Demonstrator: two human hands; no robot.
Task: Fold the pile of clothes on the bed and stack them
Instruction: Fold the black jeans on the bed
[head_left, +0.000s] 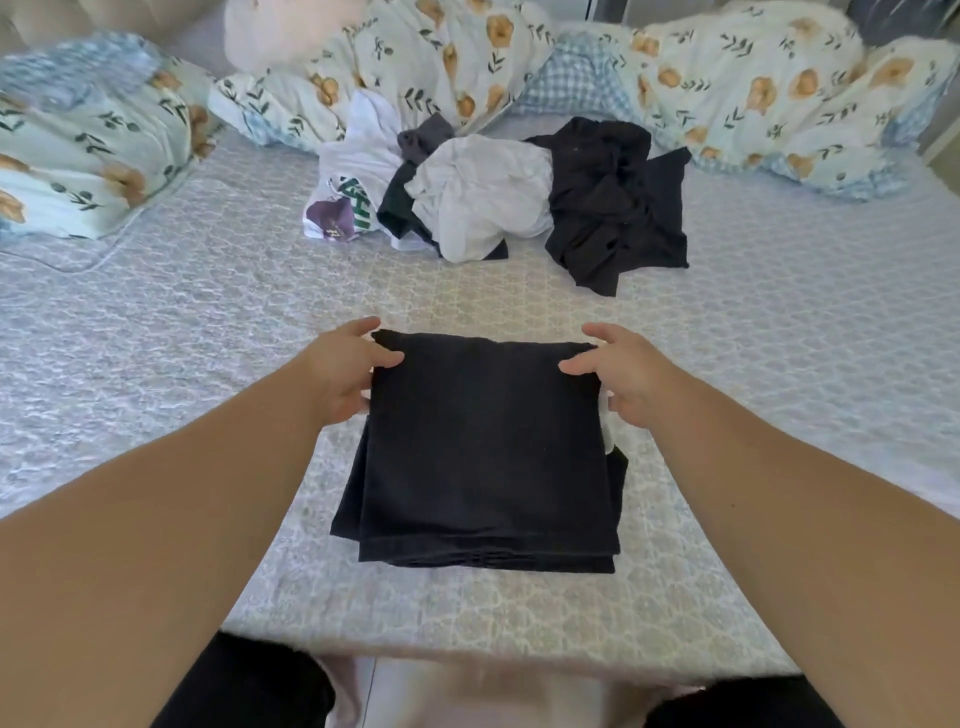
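A folded black garment (483, 452) lies on top of a small stack near the front of the bed, with a sliver of white cloth showing under its right edge. My left hand (345, 371) grips its far left corner, thumb on top. My right hand (621, 371) grips the far right corner the same way. Farther back lies the unfolded pile (493, 192): a white printed shirt at left, a crumpled white garment in the middle, dark pieces between them and a black garment at right.
The bed (208, 322) has a pale quilted cover. Floral pillows (88, 140) and a bunched floral duvet (753, 88) line the far side. The bed's near edge and floor show at the bottom between my legs.
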